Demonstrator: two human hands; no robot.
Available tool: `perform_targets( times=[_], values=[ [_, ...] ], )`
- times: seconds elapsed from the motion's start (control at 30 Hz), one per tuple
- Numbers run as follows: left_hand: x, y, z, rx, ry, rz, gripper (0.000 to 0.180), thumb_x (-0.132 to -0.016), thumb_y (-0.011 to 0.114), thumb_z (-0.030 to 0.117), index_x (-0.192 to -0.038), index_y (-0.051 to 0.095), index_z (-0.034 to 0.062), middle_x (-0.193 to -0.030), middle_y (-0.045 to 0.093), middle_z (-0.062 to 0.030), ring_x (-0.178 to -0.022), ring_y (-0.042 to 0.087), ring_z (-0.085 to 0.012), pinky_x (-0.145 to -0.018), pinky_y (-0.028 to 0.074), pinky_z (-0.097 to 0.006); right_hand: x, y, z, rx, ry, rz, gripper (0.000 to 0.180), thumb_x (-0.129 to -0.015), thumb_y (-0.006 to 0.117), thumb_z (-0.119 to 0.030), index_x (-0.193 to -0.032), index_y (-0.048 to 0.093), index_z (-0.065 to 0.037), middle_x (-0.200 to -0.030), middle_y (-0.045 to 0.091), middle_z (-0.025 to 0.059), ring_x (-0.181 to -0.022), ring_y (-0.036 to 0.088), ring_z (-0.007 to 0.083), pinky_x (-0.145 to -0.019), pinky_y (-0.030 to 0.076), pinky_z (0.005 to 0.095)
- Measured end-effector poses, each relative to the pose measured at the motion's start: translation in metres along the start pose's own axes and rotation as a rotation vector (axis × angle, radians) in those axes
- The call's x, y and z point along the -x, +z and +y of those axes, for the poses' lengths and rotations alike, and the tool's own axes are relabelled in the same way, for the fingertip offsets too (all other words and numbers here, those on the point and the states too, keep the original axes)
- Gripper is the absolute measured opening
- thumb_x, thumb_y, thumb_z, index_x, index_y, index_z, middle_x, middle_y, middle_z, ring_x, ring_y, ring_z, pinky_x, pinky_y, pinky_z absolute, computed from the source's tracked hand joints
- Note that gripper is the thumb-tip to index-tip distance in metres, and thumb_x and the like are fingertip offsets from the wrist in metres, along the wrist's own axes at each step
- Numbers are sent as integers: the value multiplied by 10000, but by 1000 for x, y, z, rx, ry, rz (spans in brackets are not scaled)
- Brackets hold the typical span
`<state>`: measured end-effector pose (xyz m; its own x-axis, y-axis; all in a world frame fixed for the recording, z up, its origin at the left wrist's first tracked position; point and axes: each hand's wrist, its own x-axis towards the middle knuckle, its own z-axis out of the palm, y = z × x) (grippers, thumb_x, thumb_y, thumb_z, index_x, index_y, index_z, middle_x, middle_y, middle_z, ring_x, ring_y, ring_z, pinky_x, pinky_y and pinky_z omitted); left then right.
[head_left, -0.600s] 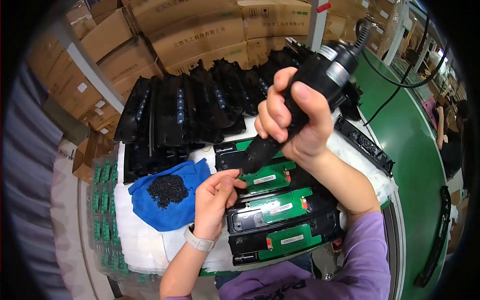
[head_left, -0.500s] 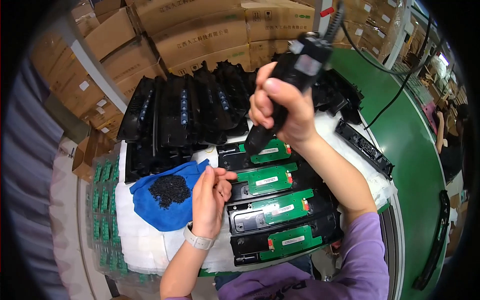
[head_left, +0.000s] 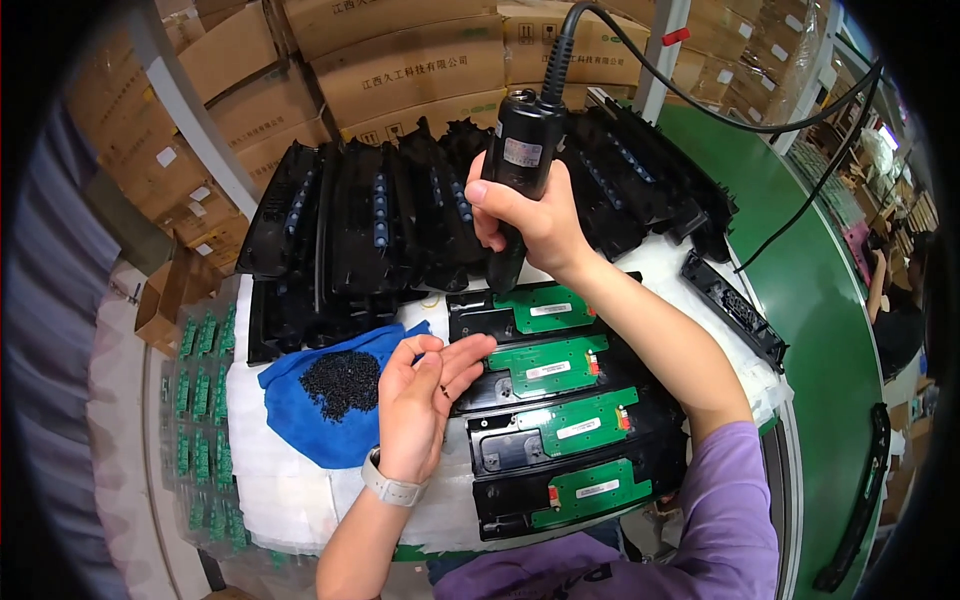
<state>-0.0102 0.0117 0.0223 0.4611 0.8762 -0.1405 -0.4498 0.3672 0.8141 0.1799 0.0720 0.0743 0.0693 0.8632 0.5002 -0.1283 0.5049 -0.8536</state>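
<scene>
My right hand [head_left: 530, 215] is wrapped round a black corded electric screwdriver [head_left: 522, 150], held nearly upright over the far end of the row of panels. Its tip points down by the farthest black panel [head_left: 480, 325]; whether it touches cannot be seen. My left hand [head_left: 418, 405], palm up and half curled, holds a few tiny dark pieces that look like screws [head_left: 444, 391]. Its fingertips are near the second panel. Each panel in the row carries a green circuit board [head_left: 548, 368] with a white label. Left of that hand, a heap of small black screws [head_left: 342, 385] lies on a blue cloth [head_left: 300, 425].
Black plastic housings [head_left: 350, 220] are stacked along the back, before cardboard boxes [head_left: 420, 70]. Trays of small green boards [head_left: 205, 400] stand at the left edge. A black part [head_left: 735, 310] lies on the right. The screwdriver's cable [head_left: 690, 100] arches across the upper right.
My right hand has brought the screwdriver leftward and turned it from a slant to nearly upright. My left hand's fingers have opened out, showing the small dark pieces.
</scene>
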Motion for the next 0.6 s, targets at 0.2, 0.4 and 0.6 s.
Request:
perform_targets(
  times=[0.2, 0.4, 0.6],
  values=[
    [-3, -10, -2, -73, -40, -51, 127, -957, 372, 143, -938, 450, 44, -550, 397, 12, -419, 284, -58, -386, 239, -208, 0, 1, 3, 7, 5, -1, 183, -754, 626, -154, -695, 530, -10, -504, 485, 41, -397, 455, 115, -389, 355, 237],
    [-2, -7, 0, -77, -91, -22, 97, -935, 391, 122, -932, 458, 50, -545, 348, 27, -454, 256, -40, -411, 207, -190, -4, 6, 8, 23, 32, -35, 176, -754, 634, -125, -671, 529, -11, -497, 491, 32, -397, 456, 105, -391, 352, 237],
    [-5, -5, -7, -140, -25, 0, 69, -918, 471, 116, -941, 502, 60, -702, 593, -76, -453, 361, -45, -415, 263, -186, -6, 6, 12, -4, 31, -66, 178, -757, 642, -126, -675, 530, -15, -488, 500, 26, -395, 461, 92, -394, 347, 216]
  ],
)
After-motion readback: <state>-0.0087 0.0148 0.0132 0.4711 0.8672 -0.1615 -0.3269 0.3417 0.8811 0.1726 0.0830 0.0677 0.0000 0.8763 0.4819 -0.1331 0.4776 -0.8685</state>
